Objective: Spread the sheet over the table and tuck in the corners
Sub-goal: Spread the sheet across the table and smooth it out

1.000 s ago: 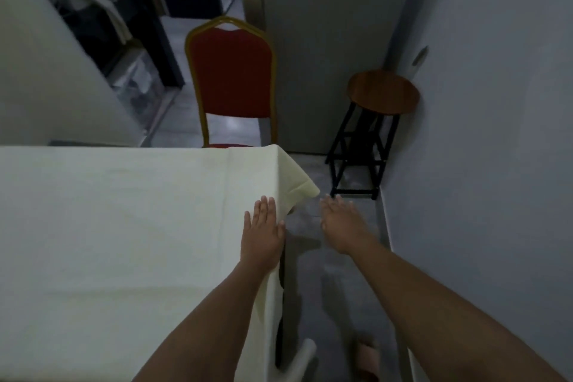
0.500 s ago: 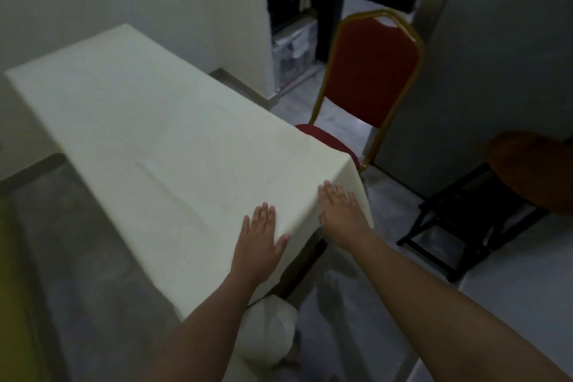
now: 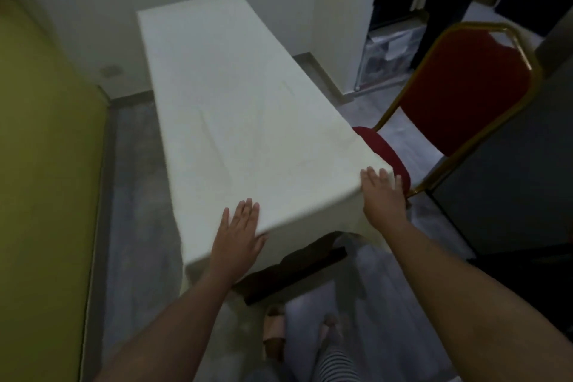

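Observation:
A cream sheet [image 3: 235, 108] lies spread over the long table and hangs over its near end. Under the hanging edge the dark table frame [image 3: 297, 270] shows. My left hand [image 3: 237, 237] rests flat, fingers apart, on the sheet at the near edge, towards the left corner. My right hand [image 3: 383, 198] lies flat with fingers extended on the near right corner of the sheet. Neither hand pinches the cloth.
A red chair with a gold frame [image 3: 465, 87] stands close to the table's right side, its seat [image 3: 384, 155] touching the corner. A yellow-green panel [image 3: 40, 164] lines the left. A dark cabinet [image 3: 511, 189] is at right. My sandalled feet [image 3: 276, 329] are below.
My view has swung left, so the table now runs lengthwise away from me. My right hand moved from off the table onto the sheet's near right corner; my left hand stays flat on the sheet.

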A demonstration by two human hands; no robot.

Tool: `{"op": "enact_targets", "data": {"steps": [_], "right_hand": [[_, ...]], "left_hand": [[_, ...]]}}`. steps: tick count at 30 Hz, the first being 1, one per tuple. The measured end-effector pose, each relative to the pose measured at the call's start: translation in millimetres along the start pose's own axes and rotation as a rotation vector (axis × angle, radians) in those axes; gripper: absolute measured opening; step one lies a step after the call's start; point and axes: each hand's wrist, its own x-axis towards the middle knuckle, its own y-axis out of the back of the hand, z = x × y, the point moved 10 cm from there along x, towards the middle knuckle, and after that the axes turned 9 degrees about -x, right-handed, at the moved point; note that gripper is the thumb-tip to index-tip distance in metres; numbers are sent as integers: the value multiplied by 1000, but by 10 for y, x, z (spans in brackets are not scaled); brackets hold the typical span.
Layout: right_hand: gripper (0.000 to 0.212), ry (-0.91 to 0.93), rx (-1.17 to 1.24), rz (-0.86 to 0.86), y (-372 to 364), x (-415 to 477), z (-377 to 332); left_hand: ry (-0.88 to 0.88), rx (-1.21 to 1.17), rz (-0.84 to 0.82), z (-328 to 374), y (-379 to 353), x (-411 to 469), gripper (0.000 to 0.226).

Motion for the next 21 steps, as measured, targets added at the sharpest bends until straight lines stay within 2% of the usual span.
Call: {"op": "enact_targets", "data": {"steps": [2, 4, 6, 8, 11, 13, 16, 21], "right_hand": [[66, 24, -10, 5, 5, 126, 93], [63, 141, -14, 60, 28, 194, -1], [58, 253, 21, 79, -22, 145, -172], [53, 278, 85, 97, -64, 110, -211], [52, 349, 58, 164, -32, 120, -157], [54, 391, 49, 187, -3, 118, -85], [54, 368, 91, 254, 89, 46, 88], [57, 253, 181, 264, -19, -257, 431]], "left_hand": [[33, 31, -2, -48, 8, -72, 66], [48, 58, -1, -49, 9, -61, 63], [89, 37, -11, -15, -6, -27, 68], [118, 29, 0, 103, -15, 2, 69], [221, 3, -5, 208, -53, 17, 75], [265, -21, -15, 237, -94, -11, 60], [235, -65, 40, 368, -83, 0, 51], [246, -37, 27, 757, -134, -81, 62]]}}
